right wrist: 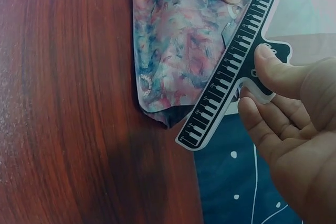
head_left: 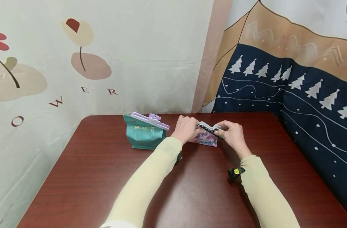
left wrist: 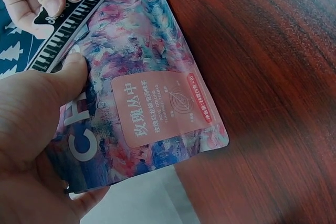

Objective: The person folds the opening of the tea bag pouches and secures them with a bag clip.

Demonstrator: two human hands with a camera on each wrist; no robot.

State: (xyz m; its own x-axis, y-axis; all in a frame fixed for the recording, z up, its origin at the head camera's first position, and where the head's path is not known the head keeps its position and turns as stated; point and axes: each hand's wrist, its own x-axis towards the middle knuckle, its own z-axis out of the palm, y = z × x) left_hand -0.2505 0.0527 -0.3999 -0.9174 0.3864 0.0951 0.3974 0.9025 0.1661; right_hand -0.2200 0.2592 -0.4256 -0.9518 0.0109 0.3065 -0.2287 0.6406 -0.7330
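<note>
My left hand [head_left: 186,129] grips a pink, blue and purple tea pouch [left wrist: 113,40] by its upper side, thumb across the printed front. In my right hand [head_left: 233,135] is a black-and-white clip with a piano-key pattern [right wrist: 231,72], its handle pinched between thumb and fingers. The clip lies slantwise along the pouch's top edge and overlaps it in both wrist views. Whether its jaws have the pouch between them I cannot tell. Left of the hands stands a teal pouch [head_left: 145,136] with a lilac clip [head_left: 150,121] across its top.
The reddish-brown wooden table [head_left: 105,177] carries both pouches near its back edge. A pale printed cloth [head_left: 150,63] hangs behind it, and a dark blue cloth with white trees [head_left: 256,85] hangs at the back right.
</note>
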